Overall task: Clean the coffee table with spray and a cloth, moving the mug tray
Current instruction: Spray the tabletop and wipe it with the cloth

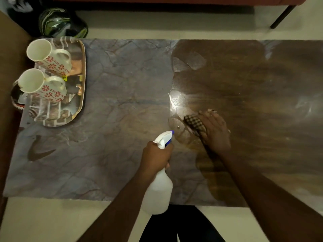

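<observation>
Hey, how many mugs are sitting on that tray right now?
2. Both stand on the tray at the table's left end: the far mug nearer the helmet side, and the near mug just in front of it. No others show in view.

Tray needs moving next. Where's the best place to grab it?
Grip the tray by its long right rim, coming in from the table's bare middle, perhaps plus the near end. Both mugs crowd its left side, so keep it level.
</observation>
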Demonstrator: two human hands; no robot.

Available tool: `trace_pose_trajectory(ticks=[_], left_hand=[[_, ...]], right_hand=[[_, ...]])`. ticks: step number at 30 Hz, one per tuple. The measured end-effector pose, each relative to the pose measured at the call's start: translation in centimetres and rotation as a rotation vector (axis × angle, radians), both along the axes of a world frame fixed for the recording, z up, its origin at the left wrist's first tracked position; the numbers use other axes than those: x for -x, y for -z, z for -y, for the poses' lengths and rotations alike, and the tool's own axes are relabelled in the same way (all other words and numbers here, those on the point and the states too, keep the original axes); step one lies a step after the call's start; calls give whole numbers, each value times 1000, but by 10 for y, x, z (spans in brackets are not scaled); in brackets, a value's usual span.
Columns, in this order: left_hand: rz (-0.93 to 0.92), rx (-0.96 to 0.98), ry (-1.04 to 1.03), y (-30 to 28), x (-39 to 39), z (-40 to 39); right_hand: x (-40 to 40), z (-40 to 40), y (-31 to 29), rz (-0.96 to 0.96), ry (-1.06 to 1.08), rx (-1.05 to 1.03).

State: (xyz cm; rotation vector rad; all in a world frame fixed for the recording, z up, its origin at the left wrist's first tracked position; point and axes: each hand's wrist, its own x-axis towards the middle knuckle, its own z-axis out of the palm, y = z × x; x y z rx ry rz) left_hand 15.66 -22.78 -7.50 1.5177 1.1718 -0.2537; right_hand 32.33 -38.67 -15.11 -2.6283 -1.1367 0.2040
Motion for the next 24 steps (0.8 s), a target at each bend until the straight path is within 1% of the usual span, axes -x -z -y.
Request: trace_pose_trajectory(ticks=[1,2,3,5,7,8,9,10,12,14,15,16,17,18,20,21,22,23,24], left_hand=[[7,25,7,-2,3,4],[18,60,18,-3,5,9],[24,81,26,-4,8,14],[10,50,33,-3,16,22],[-15,-22,39,-2,27,26],[-17,-30,46,-2,34,28],[-7,-8,55,-3,40,30],[12,30,73,-4,47,33],[31,102,126,-1,60,40],[16,97,128,1,69,46],[13,80,103,2,73,48],[16,50,88,2,76,50],[15,24,89,2,79,51],[12,14,104,1,82,52],[11,34,135,1,87,52],[12,47,152,1,90,51],[16,50,166,0,94,50],[24,37,178,-2,99,48],[31,13,179,-2,103,47]], right_hand=[[6,-16,-1,-20,126,6],[17,-33,0,-41,183,4],[32,-45,2,-69,148,-11],[65,-42,5,-74,-97,-50],[89,-4,6,-21,-337,-30],[92,20,4,-2,-401,-13],[88,41,4,5,-419,-10],[81,58,2,4,-376,-12],[67,66,0,18,-179,-18],[65,42,-1,20,88,-16],[73,26,0,12,186,-11],[85,12,1,1,219,-16],[101,3,5,-21,181,-22],[121,2,9,-30,83,-28],[161,23,14,9,-185,-16],[173,43,14,34,-276,-2],[176,63,13,58,-319,1],[175,82,12,78,-306,-4],[170,97,12,85,-244,-7]])
